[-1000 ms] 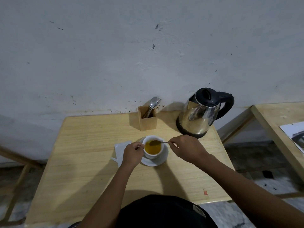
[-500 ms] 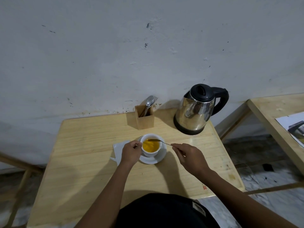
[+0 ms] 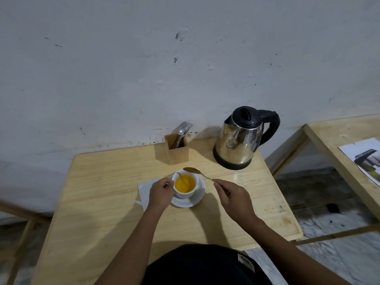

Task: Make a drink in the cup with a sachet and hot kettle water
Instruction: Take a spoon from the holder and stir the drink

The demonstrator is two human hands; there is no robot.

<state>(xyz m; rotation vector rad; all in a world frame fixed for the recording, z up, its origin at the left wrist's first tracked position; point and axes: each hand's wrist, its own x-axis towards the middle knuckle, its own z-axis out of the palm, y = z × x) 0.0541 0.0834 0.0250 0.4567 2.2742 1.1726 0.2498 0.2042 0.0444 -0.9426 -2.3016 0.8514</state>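
A white cup [image 3: 183,193] holding orange-yellow drink stands on a white saucer [image 3: 197,199] in the middle of the wooden table [image 3: 98,202]. My left hand [image 3: 160,193] pinches the cup's handle at its left side. My right hand [image 3: 234,197] holds a metal spoon [image 3: 193,170] by its stem. The spoon's bowl hovers above the cup's far right rim, out of the liquid. A steel kettle [image 3: 240,140] with a black lid and handle stands at the back right. A white paper piece, perhaps the sachet [image 3: 145,189], lies left of the saucer, partly under my left hand.
A wooden cutlery holder [image 3: 177,151] with a spoon and fork stands behind the cup by the wall. A second wooden table [image 3: 333,138] with a printed sheet [image 3: 366,159] is to the right, across a gap of floor.
The spoon has come up out of the drink and now hangs above the cup's rim. My right hand drew back to the right. My left hand stays at the cup.
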